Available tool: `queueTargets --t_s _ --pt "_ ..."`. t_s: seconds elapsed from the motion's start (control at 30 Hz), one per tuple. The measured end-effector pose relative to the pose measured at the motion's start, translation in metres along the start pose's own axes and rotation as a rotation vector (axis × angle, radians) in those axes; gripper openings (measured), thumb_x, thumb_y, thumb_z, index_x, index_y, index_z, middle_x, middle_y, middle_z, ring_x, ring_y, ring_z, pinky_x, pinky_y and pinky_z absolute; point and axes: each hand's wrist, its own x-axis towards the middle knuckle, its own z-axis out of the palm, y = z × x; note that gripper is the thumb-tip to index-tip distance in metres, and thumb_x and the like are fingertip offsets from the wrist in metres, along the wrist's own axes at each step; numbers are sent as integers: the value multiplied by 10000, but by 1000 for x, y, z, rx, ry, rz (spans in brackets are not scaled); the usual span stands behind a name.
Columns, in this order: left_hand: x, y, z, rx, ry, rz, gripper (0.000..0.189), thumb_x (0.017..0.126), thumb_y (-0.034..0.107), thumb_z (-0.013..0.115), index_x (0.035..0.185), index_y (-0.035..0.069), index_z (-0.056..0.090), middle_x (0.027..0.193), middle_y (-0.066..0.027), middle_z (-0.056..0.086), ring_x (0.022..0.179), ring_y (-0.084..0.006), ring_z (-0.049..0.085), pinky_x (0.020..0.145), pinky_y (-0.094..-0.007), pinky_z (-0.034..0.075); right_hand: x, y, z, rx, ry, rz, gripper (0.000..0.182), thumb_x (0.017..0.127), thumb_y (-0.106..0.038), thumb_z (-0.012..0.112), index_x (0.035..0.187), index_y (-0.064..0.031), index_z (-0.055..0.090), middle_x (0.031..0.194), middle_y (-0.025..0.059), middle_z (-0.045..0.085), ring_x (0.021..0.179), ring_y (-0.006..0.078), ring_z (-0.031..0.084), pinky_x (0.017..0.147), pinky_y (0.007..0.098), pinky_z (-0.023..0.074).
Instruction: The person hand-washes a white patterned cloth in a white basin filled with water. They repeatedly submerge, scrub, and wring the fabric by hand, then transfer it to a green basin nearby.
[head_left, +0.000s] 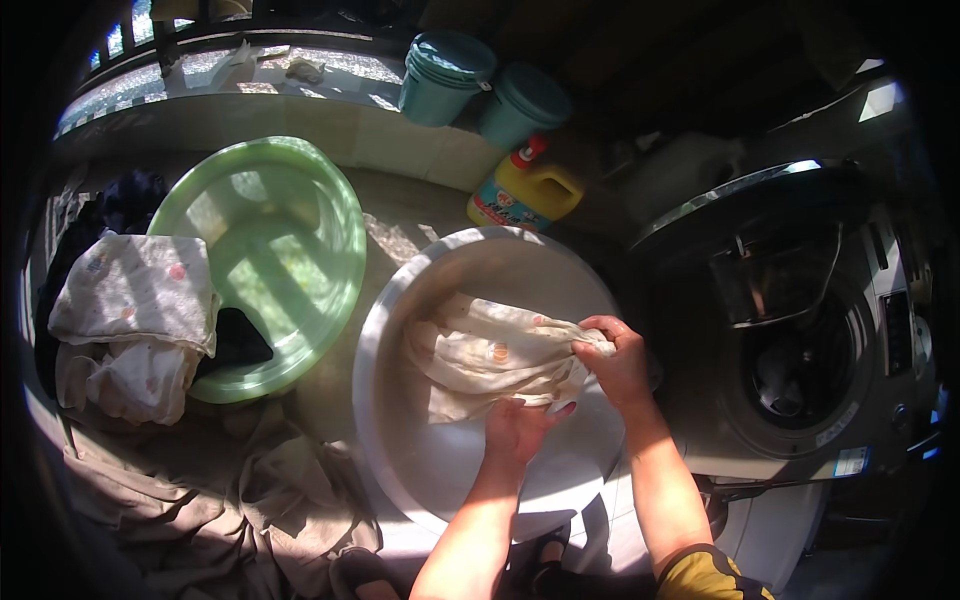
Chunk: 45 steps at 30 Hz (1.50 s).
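Note:
A cream-coloured cloth (480, 345) with small printed motifs is gathered in folds above the inside of a large white basin (377, 442). My right hand (619, 360) grips its bunched end near the basin's right side. At the cloth's near edge is my left hand (516, 433), its thumb stretched out to the right. The cloth partly hides the left fingers, so their hold is unclear. The cloth's far part fans out toward the left wall of the basin.
Left stands a green basin (341, 217), with folded printed cloth (135, 289) beside its rim and dark fabric (238, 341) inside. A yellow jug (525, 191) with a red cap and two lidded teal buckets (439, 86) stand behind. A front-loading washing machine (705, 442) is at right; brown fabric (292, 487) lies front left.

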Motion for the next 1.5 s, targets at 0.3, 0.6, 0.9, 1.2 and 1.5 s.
queueTargets --t_s 0.3,0.6,0.9,1.2,1.5 --pt "36 0 -62 303 247 157 294 916 323 536 1107 99 549 1076 -86 606 917 -163 620 738 -303 546 -31 31 83 -358 87 -323 98 787 -112 665 852 -38 659 812 107 562 821 278 568 768 351 477" --pt "29 8 -37 281 393 179 349 946 256 480 1199 16 486 1166 -93 532 1021 -198 558 883 -317 470 -69 63 103 -179 -53 -412 316 872 -150 587 1183 -91 604 1425 169 378 1371 362 257 1119 443 166" --pt "27 25 -28 309 582 185 398 928 166 511 1264 -29 425 1174 -109 522 1025 -216 550 895 -314 458 -88 64 104 -48 -185 -359 334 886 -71 544 1219 -69 573 1455 191 319 1390 313 226 1126 426 147" --pt "36 34 -54 435 470 142 332 917 155 520 1195 -25 496 1040 -99 578 987 -198 570 809 -305 482 -86 52 108 18 -194 -237 347 925 -72 449 1256 -53 549 1510 165 206 1409 305 170 1121 411 174" --pt "42 42 -57 375 530 72 307 904 117 541 1166 -29 475 1071 -99 547 928 -163 565 753 -302 496 -77 57 107 -5 -203 -224 382 950 -159 428 1306 -40 499 1481 183 273 1372 272 271 1112 350 204"
